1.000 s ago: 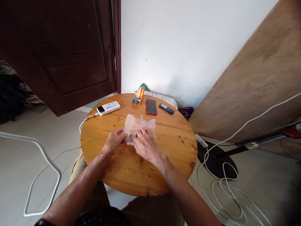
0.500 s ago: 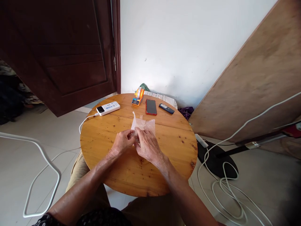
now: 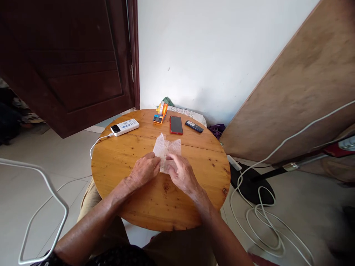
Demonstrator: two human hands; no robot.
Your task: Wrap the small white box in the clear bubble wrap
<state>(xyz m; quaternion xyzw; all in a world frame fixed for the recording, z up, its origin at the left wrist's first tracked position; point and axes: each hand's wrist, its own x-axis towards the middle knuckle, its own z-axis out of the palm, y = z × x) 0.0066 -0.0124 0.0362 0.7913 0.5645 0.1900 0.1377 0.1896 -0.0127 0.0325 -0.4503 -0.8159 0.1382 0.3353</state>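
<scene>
- A white cable (image 3: 41,207) loops over the tiled floor at the far left, beside a dark wooden door (image 3: 69,62).
- A white power bank (image 3: 124,126) lies near the left rear edge of the round wooden worktop (image 3: 122,162), with a white lead plugged into its left end.
- The left hand (image 3: 144,171) rests on the worktop near the middle, its fingers curled and pinching the left edge of a piece of bubble wrap (image 3: 166,147).
- The bubble wrap sits at the centre of the worktop, folded up between the two hands, its upper part standing free above them.
- An orange tape dispenser (image 3: 160,113), a red-edged phone (image 3: 175,125) and a small dark handset (image 3: 194,126) lie in a row at the back, well apart from the wrap.
- The right hand (image 3: 183,173) touches the wrap's right side, fingers bent and closed on it.
- More white cable (image 3: 263,229) coils on the floor to the right, below a leaning wooden board (image 3: 299,92).
</scene>
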